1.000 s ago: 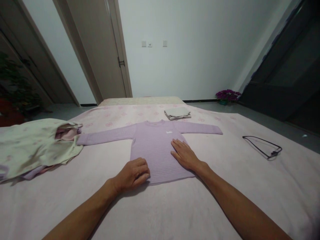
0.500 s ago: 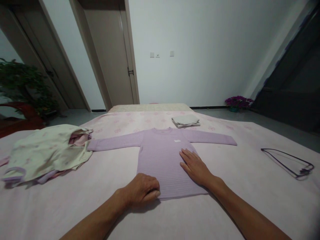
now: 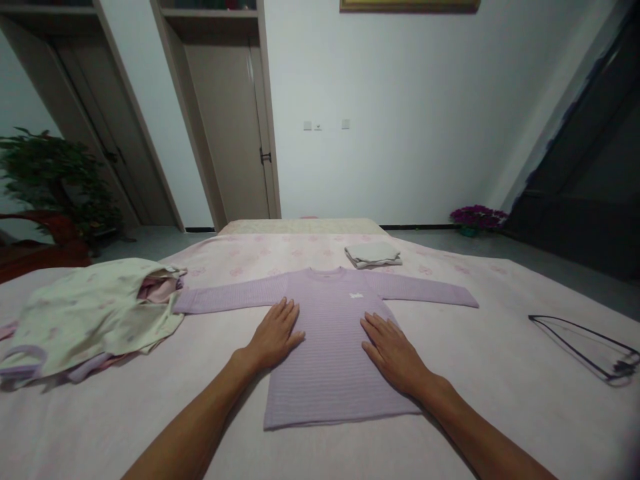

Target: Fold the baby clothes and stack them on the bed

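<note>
A lilac long-sleeved shirt (image 3: 333, 360) with fine stripes lies spread flat, its neckline away from me and both sleeves stretched sideways. There is a small white mark on its chest. My left hand (image 3: 277, 333) rests open on the shirt's left side, just below the sleeve. Opposite it, my right hand (image 3: 393, 350) lies flat on the right side with its fingers stretched out. Parts of both side edges are hidden under my hands.
The shirt lies on a pale pink patterned cover (image 3: 475, 400). A heap of clothes (image 3: 95, 307) is on the left, touching or nearly touching the left cuff. Behind the shirt sits a folded light-grey cloth (image 3: 373, 254). A thin black frame-like object (image 3: 575, 343) lies at right.
My left hand has moved from the shirt's bottom left corner up to its side, and its curled fingers have straightened. My right hand stays on the shirt. The camera has tilted up slightly.
</note>
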Action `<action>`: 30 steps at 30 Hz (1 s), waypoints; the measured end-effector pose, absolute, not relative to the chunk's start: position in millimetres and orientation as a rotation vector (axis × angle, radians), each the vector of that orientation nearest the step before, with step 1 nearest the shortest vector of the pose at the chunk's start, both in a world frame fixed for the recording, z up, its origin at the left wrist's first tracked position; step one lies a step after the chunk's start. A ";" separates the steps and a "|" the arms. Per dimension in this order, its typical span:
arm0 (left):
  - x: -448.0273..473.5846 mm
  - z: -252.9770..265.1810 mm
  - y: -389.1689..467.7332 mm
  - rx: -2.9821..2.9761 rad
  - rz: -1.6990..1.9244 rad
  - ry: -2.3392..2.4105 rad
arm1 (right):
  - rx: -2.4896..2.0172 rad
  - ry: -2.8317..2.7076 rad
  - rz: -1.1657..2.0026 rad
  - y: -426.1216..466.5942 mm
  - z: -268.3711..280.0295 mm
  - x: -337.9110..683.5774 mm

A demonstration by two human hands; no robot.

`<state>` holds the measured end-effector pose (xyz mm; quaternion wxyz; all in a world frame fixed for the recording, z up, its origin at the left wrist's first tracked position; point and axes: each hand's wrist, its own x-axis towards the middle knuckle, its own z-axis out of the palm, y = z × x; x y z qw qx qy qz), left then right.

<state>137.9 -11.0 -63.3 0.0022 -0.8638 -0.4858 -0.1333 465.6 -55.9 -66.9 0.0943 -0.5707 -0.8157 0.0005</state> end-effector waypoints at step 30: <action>186.2 -90.8 134.2 -2.698 -0.261 -1.763 | -1.717 -2.393 0.024 -59.1 -63.0 462.2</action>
